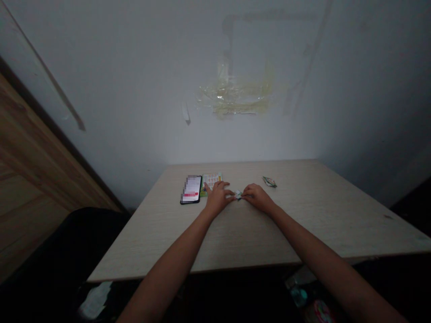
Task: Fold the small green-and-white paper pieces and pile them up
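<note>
Small paper piece (pixel 238 194), seemingly part-worked, on the desk (pixel 242 237): left hand (pixel 217 197) pinches one edge, other fingers spread; right hand (pixel 257 196), curled, pinches the opposite edge. Beyond the right hand, a folded packet (pixel 270 181), apparently finished; at left, printed sheet (pixel 213 177) beside phone (pixel 191 190).

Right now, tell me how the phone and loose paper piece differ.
The phone is larger than the loose paper piece. The phone's screen is lit; the paper piece shows green and white. The phone lies beside the left hand, the paper piece beyond the right hand. Both rest on the table.
</note>
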A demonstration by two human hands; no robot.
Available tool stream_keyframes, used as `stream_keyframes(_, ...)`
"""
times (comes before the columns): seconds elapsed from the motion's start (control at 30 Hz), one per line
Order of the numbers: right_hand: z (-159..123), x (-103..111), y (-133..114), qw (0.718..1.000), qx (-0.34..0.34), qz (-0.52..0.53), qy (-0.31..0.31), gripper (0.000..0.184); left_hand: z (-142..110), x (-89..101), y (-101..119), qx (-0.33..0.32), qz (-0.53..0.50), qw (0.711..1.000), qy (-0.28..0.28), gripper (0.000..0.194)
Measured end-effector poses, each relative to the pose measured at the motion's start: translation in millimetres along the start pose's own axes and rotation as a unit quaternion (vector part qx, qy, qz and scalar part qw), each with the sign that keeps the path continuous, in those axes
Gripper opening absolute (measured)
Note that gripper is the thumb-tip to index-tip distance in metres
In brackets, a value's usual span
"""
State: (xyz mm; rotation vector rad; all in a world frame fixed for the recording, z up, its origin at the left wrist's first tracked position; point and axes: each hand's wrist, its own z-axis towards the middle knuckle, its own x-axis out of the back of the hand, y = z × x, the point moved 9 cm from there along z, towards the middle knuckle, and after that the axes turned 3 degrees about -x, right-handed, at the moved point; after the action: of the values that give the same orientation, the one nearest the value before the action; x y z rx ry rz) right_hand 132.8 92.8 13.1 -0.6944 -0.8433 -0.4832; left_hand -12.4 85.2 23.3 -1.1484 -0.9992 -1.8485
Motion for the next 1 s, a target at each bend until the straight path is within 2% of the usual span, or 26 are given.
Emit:
stream_keyframes(0.17, 1, 1, -3, 1.000, -0.001, -0.021, 0.004, 0.011, 0, 0.0, -1, 0.011, -0.015, 1.000, 0.009, 0.016)
stream_keyframes(0.47, 0, -4, 21, 0.995, -0.091, 0.018, 0.036, 0.012, 1, -1.6, -5, 0.051, -0.050, 0.997, 0.029, 0.019)
stream_keyframes(0.67, -1, -11, 36, 0.988, -0.153, 0.004, 0.026, 0.018, 3, -4.4, -7, 0.077, -0.061, 0.994, 0.045, 0.017)
stream_keyframes(0.83, -2, -11, 35, 0.982, -0.187, -0.014, 0.024, 0.018, 4, -7.1, -6, 0.083, -0.044, 0.994, 0.064, 0.017)
stream_keyframes(1.0, -2, -11, 31, 0.977, -0.210, -0.043, 0.016, 0.022, 4, -8.3, -9, 0.110, -0.034, 0.992, 0.056, 0.023)
